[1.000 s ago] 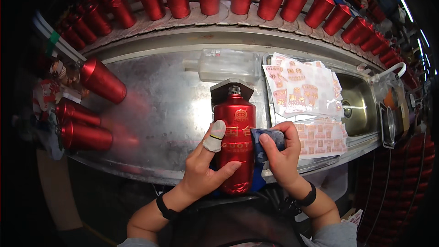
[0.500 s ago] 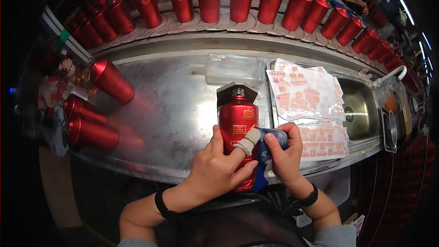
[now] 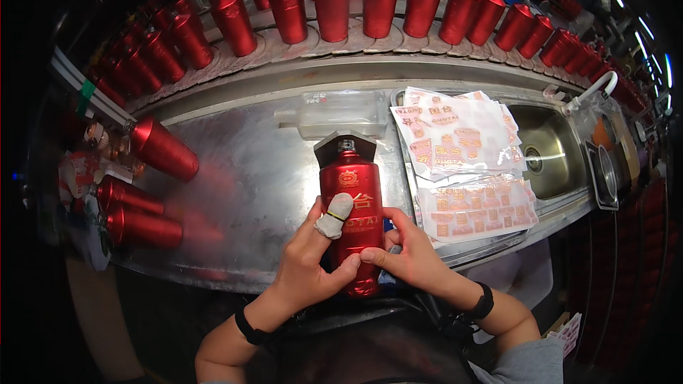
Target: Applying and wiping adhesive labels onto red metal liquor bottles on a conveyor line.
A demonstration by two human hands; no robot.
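A red metallic bottle point(image 3: 350, 179) with gold decals lies in front of me, its open threaded neck pointing away and resting in a dark angular holder point(image 3: 368, 148). My left hand point(image 3: 307, 259) is closed around its left side. One left finger wears a whitish cloth finger cover point(image 3: 336, 215) with a yellow band, pressed over the gold print. My right hand point(image 3: 407, 252) grips the right side, thumb on the lower front. A bit of blue material point(image 3: 388, 277) shows beside the bottle under my right hand; most of it is hidden.
Printed decal sheets point(image 3: 455, 142) lie on a tray to the right, beside a metal sink point(image 3: 544, 149). A clear glass bottle point(image 3: 338, 114) lies behind the holder. Several red bottles line the conveyor point(image 3: 306, 46); others point(image 3: 163, 148) lie at the left of the metal counter point(image 3: 235, 192).
The bottle has rolled so its gold print faces up more fully. My right hand has moved from the blue piece onto the bottle's side. The whole view has shifted slightly.
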